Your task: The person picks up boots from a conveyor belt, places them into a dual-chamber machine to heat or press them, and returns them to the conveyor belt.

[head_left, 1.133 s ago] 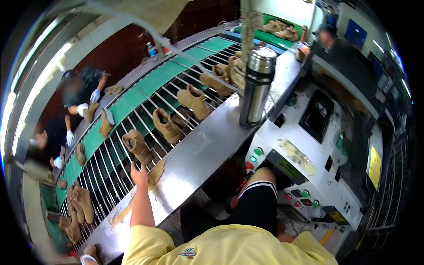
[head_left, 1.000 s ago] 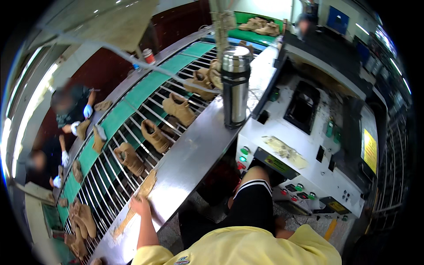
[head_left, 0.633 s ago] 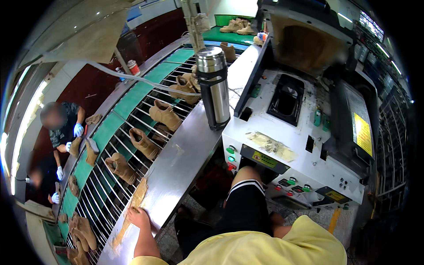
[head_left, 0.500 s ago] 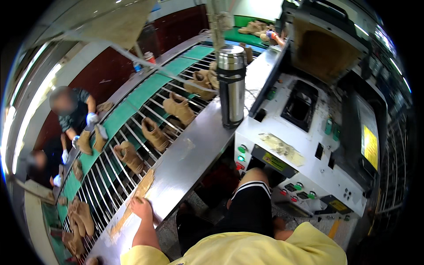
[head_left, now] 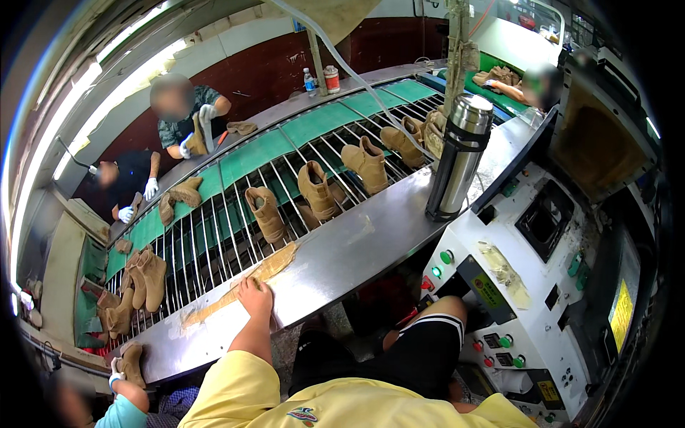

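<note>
My left hand [head_left: 255, 294] rests palm down on the steel ledge [head_left: 342, 260], fingers loosely spread over a strip of brown tape [head_left: 214, 307]. It holds nothing. My right hand is not visible; the yellow sleeve on that side ends near my thigh. Beyond my left hand, tan boots stand on the metal roller rack: one boot [head_left: 265, 214] is nearest, with another boot [head_left: 317, 191] and a third boot [head_left: 365, 165] farther right. A steel flask [head_left: 462, 157] with a black strap stands on the ledge's right part.
A white machine [head_left: 499, 285] with coloured buttons and a raised lid [head_left: 596, 135] stands at my right. A green belt [head_left: 300, 139] runs behind the rack. Gloved co-workers handle boots across it, and another person at lower left touches a tan boot [head_left: 132, 364]. More boots [head_left: 146, 278] stand at left.
The view has swung left, so the scene sits farther right. My left hand stays on the taped ledge. A co-worker across the belt has lifted a boot. A person has come into view at lower left.
</note>
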{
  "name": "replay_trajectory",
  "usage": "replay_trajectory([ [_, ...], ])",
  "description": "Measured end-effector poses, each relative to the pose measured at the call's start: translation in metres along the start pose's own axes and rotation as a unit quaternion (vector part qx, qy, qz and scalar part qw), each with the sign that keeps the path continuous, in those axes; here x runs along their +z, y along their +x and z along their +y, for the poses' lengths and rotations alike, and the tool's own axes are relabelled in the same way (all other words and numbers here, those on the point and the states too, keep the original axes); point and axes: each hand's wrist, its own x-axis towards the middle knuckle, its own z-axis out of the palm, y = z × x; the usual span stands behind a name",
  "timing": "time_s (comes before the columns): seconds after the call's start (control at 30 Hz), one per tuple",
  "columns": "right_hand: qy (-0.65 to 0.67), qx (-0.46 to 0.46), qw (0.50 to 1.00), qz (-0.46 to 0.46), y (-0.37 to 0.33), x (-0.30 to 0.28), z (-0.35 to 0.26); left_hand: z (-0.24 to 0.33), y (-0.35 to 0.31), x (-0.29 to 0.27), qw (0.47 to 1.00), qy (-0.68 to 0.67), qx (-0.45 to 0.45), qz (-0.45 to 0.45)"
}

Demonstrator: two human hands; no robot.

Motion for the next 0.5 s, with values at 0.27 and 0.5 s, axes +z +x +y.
replay_trajectory([
  [0.27,0.002,0.017,1.0,0.006,0.004,-0.003,0.002,0.0,0.002,0.007,1.0,0.005,0.005,0.007],
  [0.5,0.24,0.098,0.943,0.209,0.024,-0.024,-0.018,-0.005,0.028,-0.008,0.99,-0.056,-0.1,-0.078],
])
